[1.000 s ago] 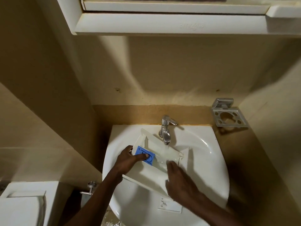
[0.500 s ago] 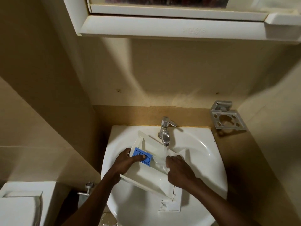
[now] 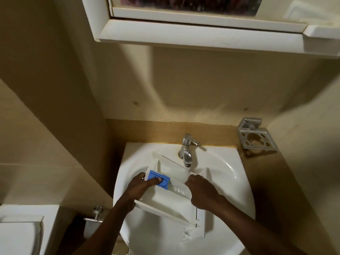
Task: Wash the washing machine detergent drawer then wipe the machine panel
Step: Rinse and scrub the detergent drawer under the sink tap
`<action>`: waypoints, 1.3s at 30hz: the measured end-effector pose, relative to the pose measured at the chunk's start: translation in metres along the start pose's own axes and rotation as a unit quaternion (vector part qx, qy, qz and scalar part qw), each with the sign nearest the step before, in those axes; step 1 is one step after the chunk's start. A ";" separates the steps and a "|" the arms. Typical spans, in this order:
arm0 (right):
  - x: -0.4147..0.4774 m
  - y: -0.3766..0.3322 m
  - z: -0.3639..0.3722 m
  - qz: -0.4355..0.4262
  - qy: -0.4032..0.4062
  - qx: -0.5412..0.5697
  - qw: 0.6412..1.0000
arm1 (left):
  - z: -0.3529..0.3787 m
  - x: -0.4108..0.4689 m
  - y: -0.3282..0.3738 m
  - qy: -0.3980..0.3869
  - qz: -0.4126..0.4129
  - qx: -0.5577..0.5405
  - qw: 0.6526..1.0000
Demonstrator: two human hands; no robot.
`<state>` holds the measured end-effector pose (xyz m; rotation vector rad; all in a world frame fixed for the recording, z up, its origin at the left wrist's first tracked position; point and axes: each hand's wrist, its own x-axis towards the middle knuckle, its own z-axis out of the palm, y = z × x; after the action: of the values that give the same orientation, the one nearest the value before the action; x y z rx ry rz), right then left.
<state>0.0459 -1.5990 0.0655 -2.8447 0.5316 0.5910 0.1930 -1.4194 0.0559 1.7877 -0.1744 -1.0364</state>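
Note:
The white detergent drawer [image 3: 171, 201] lies tilted in the white sink [image 3: 228, 173], under water running from the chrome tap [image 3: 186, 151]. A blue insert [image 3: 161, 182] sits in its left compartment. My left hand [image 3: 142, 186] grips the drawer's left side, thumb pressed on the blue insert. My right hand [image 3: 202, 192] rests inside the drawer's right part, fingers curled down against its inner surface just below the water stream. A separate flat white plastic piece [image 3: 193, 234] lies in the basin near the front.
A chrome toothbrush holder [image 3: 256, 138] is fixed to the wall at the right. A white mirror cabinet [image 3: 193, 34] hangs overhead. A white toilet tank [image 3: 22, 230] stands at the lower left, with a chrome valve [image 3: 95, 216] beside it. Beige walls close in on both sides.
My right hand has slid up the drawer from its front edge toward the water stream. My left hand has kept its grip by the blue insert.

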 end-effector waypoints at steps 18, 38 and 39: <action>0.026 0.026 -0.090 0.149 0.196 0.284 0.927 | -0.001 -0.002 -0.003 -0.014 0.009 -0.012 1.000; 0.004 -0.006 -0.032 0.202 0.213 0.469 0.833 | -0.027 -0.017 0.004 -0.075 -0.009 -0.024 0.997; 0.003 -0.006 -0.030 0.193 0.204 0.461 0.842 | -0.029 -0.019 0.004 -0.078 -0.011 -0.022 0.997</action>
<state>0.0610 -1.6022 0.0918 -1.9079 1.1065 -0.2291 0.2035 -1.3910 0.0731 1.6727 -0.2263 -1.1861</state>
